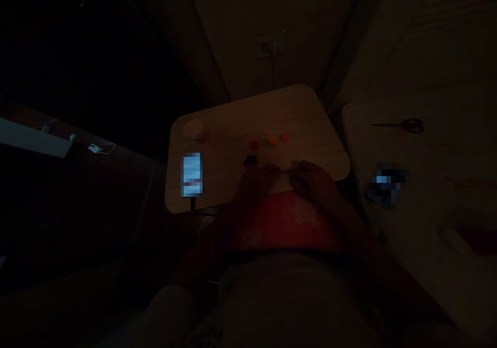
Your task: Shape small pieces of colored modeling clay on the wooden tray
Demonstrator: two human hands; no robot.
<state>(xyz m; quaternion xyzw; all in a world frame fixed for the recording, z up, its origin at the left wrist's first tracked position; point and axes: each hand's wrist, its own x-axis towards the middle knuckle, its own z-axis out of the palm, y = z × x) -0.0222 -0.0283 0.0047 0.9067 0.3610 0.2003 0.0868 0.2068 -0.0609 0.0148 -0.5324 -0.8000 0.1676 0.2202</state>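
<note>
The light is very dim. My left hand (259, 178) and my right hand (309, 178) are close together over the near edge of the small wooden table (229, 125). Their fingers are pinched towards each other, around something small that is too dark to make out. Just beyond my left hand lies a dark lump (250, 160). Further off are a red piece (253, 144), an orange-yellow piece (273, 140) and a pink piece (285, 137). Below my hands spreads a red printed sheet or cloth (283, 218).
A cup-like container (195, 130) stands at the table's far left, with a lit phone (191, 174) and its cable nearer. Scissors (399, 125) and a blurred dark device (386, 185) lie on the pale surface at right. A wall socket (271, 45) is behind.
</note>
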